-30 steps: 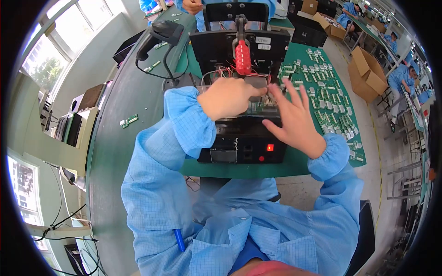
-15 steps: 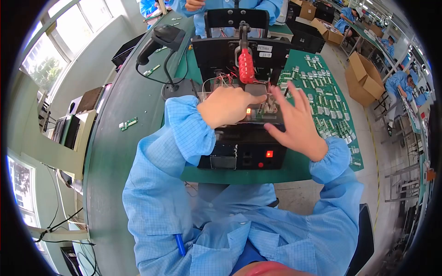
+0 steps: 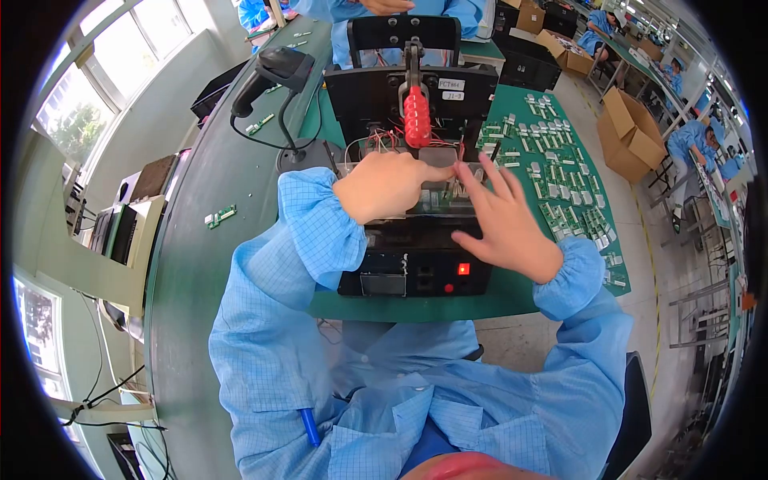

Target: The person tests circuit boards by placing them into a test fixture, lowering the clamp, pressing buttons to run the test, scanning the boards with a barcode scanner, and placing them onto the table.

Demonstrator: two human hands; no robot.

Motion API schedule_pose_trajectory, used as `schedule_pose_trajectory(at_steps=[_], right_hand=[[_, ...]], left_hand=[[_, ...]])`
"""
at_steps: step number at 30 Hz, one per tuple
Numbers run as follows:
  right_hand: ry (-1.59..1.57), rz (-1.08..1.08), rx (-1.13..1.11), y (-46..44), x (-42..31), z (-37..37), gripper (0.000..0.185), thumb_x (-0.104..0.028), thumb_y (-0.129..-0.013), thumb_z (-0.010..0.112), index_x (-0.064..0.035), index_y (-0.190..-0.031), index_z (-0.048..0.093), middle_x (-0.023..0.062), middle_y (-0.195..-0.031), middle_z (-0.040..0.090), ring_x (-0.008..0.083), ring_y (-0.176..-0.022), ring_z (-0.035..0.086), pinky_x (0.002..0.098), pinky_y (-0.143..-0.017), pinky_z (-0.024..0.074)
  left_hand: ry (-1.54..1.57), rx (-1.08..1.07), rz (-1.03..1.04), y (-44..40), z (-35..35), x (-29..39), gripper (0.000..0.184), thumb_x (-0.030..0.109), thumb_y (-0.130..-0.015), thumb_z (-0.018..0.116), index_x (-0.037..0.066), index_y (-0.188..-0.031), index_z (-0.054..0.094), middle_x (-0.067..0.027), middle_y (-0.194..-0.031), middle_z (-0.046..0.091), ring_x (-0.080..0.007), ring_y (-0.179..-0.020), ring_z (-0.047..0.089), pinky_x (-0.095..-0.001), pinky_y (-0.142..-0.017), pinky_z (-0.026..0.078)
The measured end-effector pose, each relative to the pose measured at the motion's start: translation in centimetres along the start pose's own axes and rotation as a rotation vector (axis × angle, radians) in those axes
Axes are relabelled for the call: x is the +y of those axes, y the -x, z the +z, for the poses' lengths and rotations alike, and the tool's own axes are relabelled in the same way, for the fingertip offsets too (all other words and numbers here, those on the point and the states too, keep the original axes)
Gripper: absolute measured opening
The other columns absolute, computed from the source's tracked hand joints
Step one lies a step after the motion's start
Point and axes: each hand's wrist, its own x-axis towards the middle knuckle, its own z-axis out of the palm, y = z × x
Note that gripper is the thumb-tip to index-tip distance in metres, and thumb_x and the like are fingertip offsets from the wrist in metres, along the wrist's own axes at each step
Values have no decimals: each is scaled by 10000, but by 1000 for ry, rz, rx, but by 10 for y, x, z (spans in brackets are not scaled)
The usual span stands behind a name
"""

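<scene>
A black test fixture point(image 3: 388, 264) stands in front of me with a red-handled toggle clamp point(image 3: 417, 118) above its bed. My left hand point(image 3: 380, 188) is over the left of the fixture's clear plate point(image 3: 436, 206). Its index finger stretches right; the other fingers are tucked under, mostly out of sight. My right hand point(image 3: 516, 224) is open, fingers spread, over the plate's right side. Both index fingertips come together near a small metal and wired part there; whether they press on it I cannot tell. Neither hand shows anything held.
Many green circuit boards point(image 3: 564, 176) lie on the green mat at right. A barcode scanner point(image 3: 276, 80) on its stand is at left, with a loose board point(image 3: 221, 216) nearer me. Across the fixture is a co-worker's hand point(image 3: 386, 6). An open cardboard box point(image 3: 630, 132) sits on the floor.
My right hand's fingers have moved left and down, up to my left fingertip. The lit orange digit by my left hand no longer shows. The view has shifted slightly.
</scene>
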Motion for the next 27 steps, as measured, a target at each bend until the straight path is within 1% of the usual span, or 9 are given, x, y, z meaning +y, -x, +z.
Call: schedule_pose_trajectory(at_steps=[2, 4, 9, 12, 13, 16, 18, 20, 27], right_hand=[[-100, 26, 57, 1, -3, 5, 914, -257, -750, 744, 41, -1464, 258, 164, -1439, 442, 417, -1402, 254, 548, -1121, 208], [-25, 33, 91, 2, -1, 4, 923, -268, -749, 743, 33, -1470, 252, 153, -1445, 440, 415, -1405, 251, 551, -1122, 200], [-56, 36, -57, 9, 2, 9, 948, -291, -742, 745, 27, -1476, 238, 149, -1447, 442, 406, -1403, 263, 547, -1124, 190], [-21, 36, 54, 4, 0, 2, 945, -290, -741, 747, 28, -1473, 242, 147, -1442, 447, 406, -1401, 266, 544, -1123, 195], [-31, 15, -34, 4, 1, 4, 936, -277, -741, 747, 29, -1470, 246, 151, -1432, 456, 411, -1403, 254, 542, -1121, 202], [-51, 16, 53, 2, 1, 3, 925, -268, -741, 747, 25, -1467, 255, 157, -1422, 462, 413, -1405, 245, 541, -1121, 208], [-50, 26, -18, 4, 0, 2, 923, -262, -739, 748, 23, -1468, 256, 157, -1424, 461, 413, -1407, 242, 541, -1120, 208], [-55, 39, -93, 7, 0, 4, 921, -255, -738, 748, 21, -1468, 258, 158, -1425, 460, 413, -1409, 239, 541, -1119, 208], [-67, 43, 0, 5, 6, 4, 927, -232, -724, 740, 18, -1472, 252, 158, -1431, 454, 420, -1413, 227, 546, -1121, 198]], left_hand=[[22, 6, 6, 2, -1, 0, 618, 31, -817, 462, 333, -1351, 537, -194, -714, 632, -372, -654, 640, -466, -671, 536], [5, 21, 8, 1, 1, -1, 620, 31, -817, 463, 335, -1353, 534, -195, -711, 630, -371, -652, 639, -464, -670, 536], [17, 9, 13, 0, 0, 0, 625, 30, -818, 466, 338, -1359, 527, -197, -705, 624, -373, -653, 637, -460, -666, 537], [2, 4, 23, 1, 0, 0, 615, 39, -827, 477, 339, -1360, 523, -196, -710, 625, -373, -655, 637, -460, -662, 537], [1, 21, 25, 2, 0, -1, 607, 45, -833, 482, 342, -1361, 522, -194, -714, 626, -372, -653, 636, -461, -657, 537], [2, 36, 35, 2, 3, 0, 593, 56, -845, 487, 345, -1361, 521, -190, -720, 628, -373, -651, 636, -463, -651, 536], [4, 47, 41, 1, 1, 0, 586, 62, -850, 488, 346, -1361, 522, -189, -722, 629, -374, -651, 636, -466, -651, 536], [13, -96, -49, 3, -12, 9, 568, 128, -841, 586, 304, -1376, 511, -165, -867, 684, -367, -815, 668, -461, -760, 527], [-2, -83, -66, 1, -5, 5, 582, 77, -829, 511, 307, -1364, 527, -179, -867, 679, -367, -812, 667, -463, -754, 528]])
